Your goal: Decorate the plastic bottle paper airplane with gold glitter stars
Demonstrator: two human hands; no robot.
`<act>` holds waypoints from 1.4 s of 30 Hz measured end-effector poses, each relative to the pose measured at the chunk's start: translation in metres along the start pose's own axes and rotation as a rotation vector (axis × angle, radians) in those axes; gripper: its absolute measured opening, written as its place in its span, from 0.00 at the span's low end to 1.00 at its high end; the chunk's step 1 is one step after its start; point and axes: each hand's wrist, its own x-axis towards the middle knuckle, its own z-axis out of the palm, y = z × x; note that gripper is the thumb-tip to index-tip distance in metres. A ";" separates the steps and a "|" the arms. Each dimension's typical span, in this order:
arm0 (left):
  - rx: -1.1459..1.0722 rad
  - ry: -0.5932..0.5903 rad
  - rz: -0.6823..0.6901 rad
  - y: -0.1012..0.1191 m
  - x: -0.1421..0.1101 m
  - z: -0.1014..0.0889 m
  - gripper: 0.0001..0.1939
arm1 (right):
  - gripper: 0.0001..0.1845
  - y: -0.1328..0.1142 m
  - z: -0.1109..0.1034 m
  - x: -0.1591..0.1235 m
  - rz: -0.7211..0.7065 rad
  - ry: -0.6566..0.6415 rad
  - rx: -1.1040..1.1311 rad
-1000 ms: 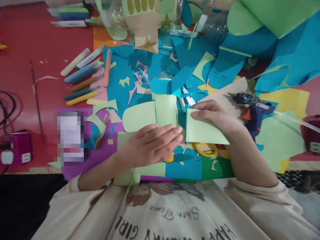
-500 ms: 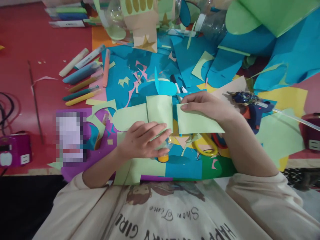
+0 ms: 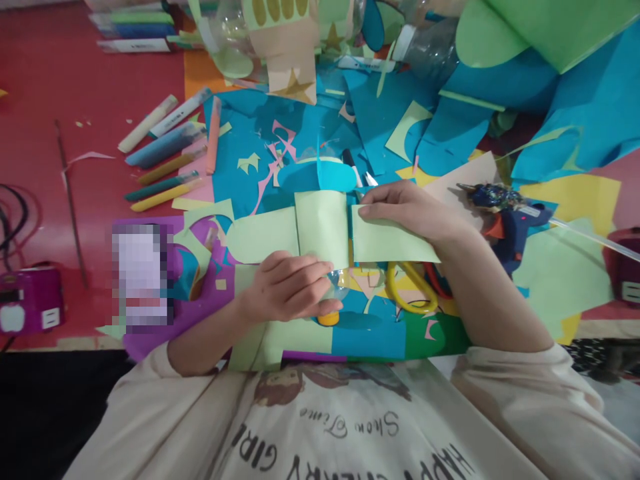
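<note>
A small clear plastic bottle (image 3: 340, 283) lies with its orange cap (image 3: 329, 318) toward me, and light green paper (image 3: 323, 227) is wrapped around its body. My left hand (image 3: 290, 287) is closed on the bottle near its neck. A rounded light green paper piece (image 3: 263, 237) sticks out to the left of the wrap. Between thumb and fingers, my right hand (image 3: 405, 210) holds a separate light green paper piece (image 3: 390, 240) just right of the bottle, with a narrow gap between them. Blue paper shapes (image 3: 337, 175) stand at the bottle's far end.
Yellow-handled scissors (image 3: 413, 288) lie under my right forearm. A glue gun (image 3: 515, 223) rests on the right. Markers (image 3: 165, 143), paper scraps (image 3: 280, 150) and a blurred-out phone-like object (image 3: 140, 273) are on the left. Decorated bottles (image 3: 225, 33) stand at the back.
The fingers of my left hand have drawn together and slid down off the green wrap toward the bottle's neck. My right hand has brought its paper slightly left, closer to the wrap.
</note>
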 end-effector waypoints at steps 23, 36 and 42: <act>-0.063 0.026 0.060 0.002 0.000 -0.003 0.13 | 0.11 -0.002 0.003 0.001 0.025 0.024 -0.049; -0.052 -0.008 0.049 0.004 -0.001 -0.003 0.13 | 0.12 -0.003 0.004 0.001 0.053 0.040 -0.095; -0.053 0.003 0.055 0.003 0.000 -0.003 0.13 | 0.12 -0.004 0.005 0.000 0.047 0.029 -0.084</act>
